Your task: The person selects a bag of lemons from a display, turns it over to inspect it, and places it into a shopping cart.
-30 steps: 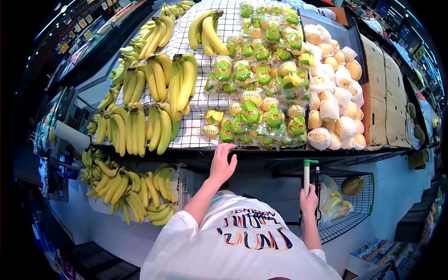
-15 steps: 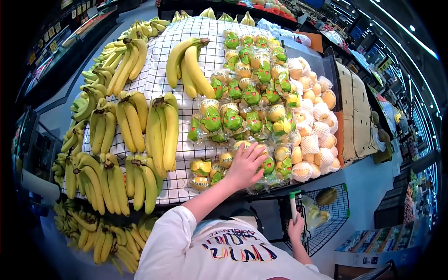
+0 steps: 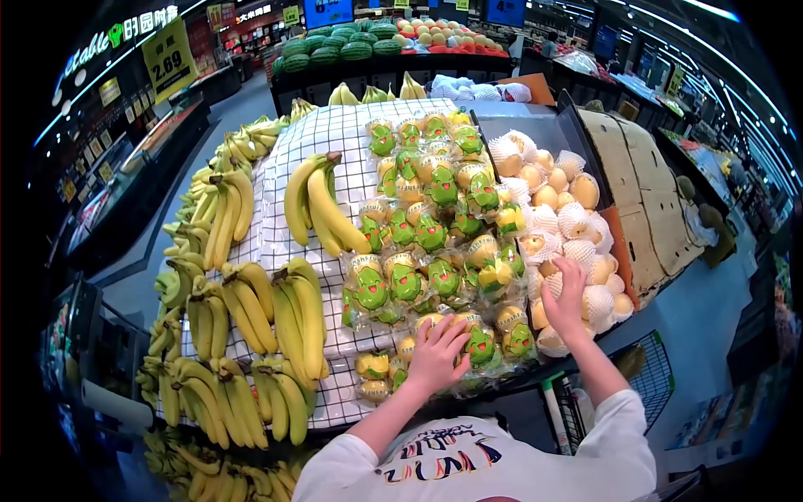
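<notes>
My left hand (image 3: 437,358) rests on the front row of bagged yellow fruit (image 3: 481,345) with green cartoon labels, fingers spread over one packet. To the right, my right hand (image 3: 566,294) reaches over the pile of pale round fruit in white foam nets (image 3: 577,221). Its fingers are apart and slightly bent, near or touching the fruit at the pile's left side; contact cannot be made out. Further bagged fruit (image 3: 431,233) lies behind my left hand. A large bunch of bananas (image 3: 318,209) sits on the white checked cloth (image 3: 288,138) to the left.
More banana bunches (image 3: 301,322) line the left side of the stand. A shopping cart (image 3: 648,376) with a pale handle (image 3: 554,410) stands at the front right. Flattened cardboard (image 3: 640,201) lies right of the netted fruit. Watermelons (image 3: 343,48) are on a far display.
My right hand has left the cart handle and moved up over the netted fruit. My left hand remains on the bagged fruit. The view has tilted up, showing more of the store.
</notes>
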### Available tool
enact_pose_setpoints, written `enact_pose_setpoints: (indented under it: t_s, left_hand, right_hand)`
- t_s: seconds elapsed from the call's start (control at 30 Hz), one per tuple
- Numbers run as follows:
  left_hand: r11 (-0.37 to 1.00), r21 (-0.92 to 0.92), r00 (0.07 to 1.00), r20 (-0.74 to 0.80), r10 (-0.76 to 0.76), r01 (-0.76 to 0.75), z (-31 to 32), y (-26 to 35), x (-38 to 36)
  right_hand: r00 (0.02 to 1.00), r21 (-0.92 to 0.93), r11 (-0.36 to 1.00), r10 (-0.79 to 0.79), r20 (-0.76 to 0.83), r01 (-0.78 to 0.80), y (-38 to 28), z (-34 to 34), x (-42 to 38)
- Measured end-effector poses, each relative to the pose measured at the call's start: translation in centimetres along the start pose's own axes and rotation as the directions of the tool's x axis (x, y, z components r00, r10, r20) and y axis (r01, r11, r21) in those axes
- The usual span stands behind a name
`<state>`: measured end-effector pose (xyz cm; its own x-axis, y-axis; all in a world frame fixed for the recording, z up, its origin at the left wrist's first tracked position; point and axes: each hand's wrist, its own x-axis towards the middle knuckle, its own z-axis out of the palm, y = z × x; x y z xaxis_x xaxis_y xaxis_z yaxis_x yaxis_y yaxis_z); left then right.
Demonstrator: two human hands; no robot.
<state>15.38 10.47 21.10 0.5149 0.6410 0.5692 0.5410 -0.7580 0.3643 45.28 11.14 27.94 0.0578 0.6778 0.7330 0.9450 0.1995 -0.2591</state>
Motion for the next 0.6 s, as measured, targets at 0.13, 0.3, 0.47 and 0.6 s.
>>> enact_pose_setpoints:
  t_s: [0.13, 0.3, 0.47, 0.6]
  left_hand:
    - [1.0, 0.016, 0.999, 0.048, 0.023, -0.024, -0.1, 0.1, 0.4]
    - [1.0, 0.017, 0.999, 0.036, -0.003, 0.003, 0.6, 0.2, 0.3]
    - [0.999, 0.0, 0.998, 0.039, -0.039, 0.039, 0.5, 0.4, 0.7]
    - [0.997, 0.027, 0.995, 0.065, -0.075, 0.073, 0.5, 0.4, 1.0]
  right_hand:
    - [0.999, 0.237, 0.971, 0.025, -0.036, -0.015, -0.9, 5.1, 10.7]
    - [0.964, 0.361, 0.895, 0.225, 0.141, -0.261, -1.3, 14.3, 25.2]
    - [0.776, 0.03, 0.805, 0.561, 0.287, -0.593, -1.7, 19.4, 33.4]
    - [0.723, -0.116, 0.787, 0.606, 0.332, -0.606, -2.7, 22.2, 33.3]
